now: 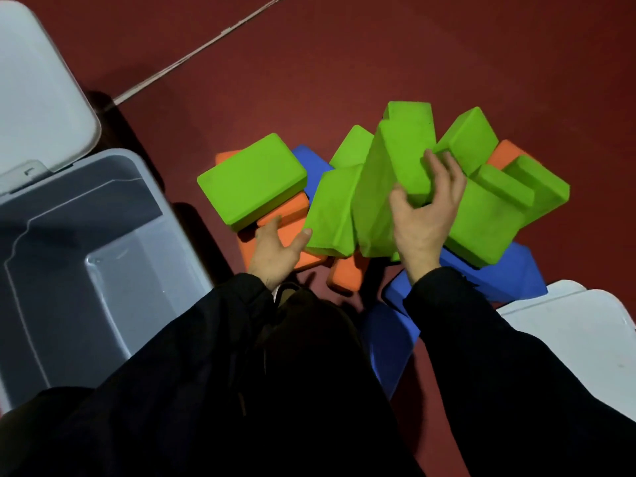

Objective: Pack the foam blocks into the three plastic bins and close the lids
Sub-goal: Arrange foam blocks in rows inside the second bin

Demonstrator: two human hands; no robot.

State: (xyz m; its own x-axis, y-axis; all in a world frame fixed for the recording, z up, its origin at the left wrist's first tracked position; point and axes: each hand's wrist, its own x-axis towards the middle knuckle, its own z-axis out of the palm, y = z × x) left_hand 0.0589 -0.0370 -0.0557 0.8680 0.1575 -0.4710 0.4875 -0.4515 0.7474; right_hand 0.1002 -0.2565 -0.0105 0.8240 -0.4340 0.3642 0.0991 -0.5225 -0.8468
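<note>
A heap of green, orange and blue foam blocks lies on the dark red floor. My right hand (425, 215) curls its fingers and thumb round a tilted green block (406, 156) at the middle of the heap. My left hand (277, 249) rests open on an orange block (289, 210), its thumb touching another green block (332, 211). A flat green block (251, 182) lies at the heap's left. An open grey plastic bin (69, 201) stands on the left with nothing inside; its white lid (38, 94) is swung back behind it.
A white lid of another bin (581, 332) shows at the lower right, beside blue blocks (495, 277). A pale line (192, 53) crosses the floor at the back. My dark sleeves and body fill the lower part of the view.
</note>
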